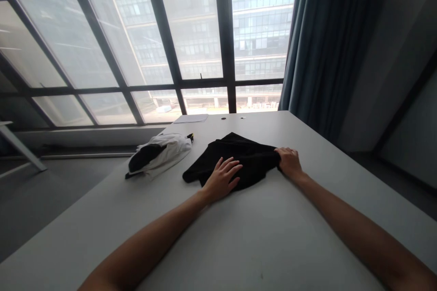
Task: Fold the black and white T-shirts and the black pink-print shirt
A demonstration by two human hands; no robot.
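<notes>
A black garment [239, 157] lies crumpled and partly folded on the white table [259, 236]. My left hand [222, 177] rests flat on its near edge, fingers spread and stretched out. At the cloth's right corner, my right hand [288, 160] has its fingers curled and pinched on the fabric. Both forearms reach in from the bottom of the view.
A white and black garment [160, 153] lies bunched at the table's left edge. A sheet of paper [191, 118] sits at the far edge near the window. Dark curtains [324, 45] hang at the right. The floor drops away on the left.
</notes>
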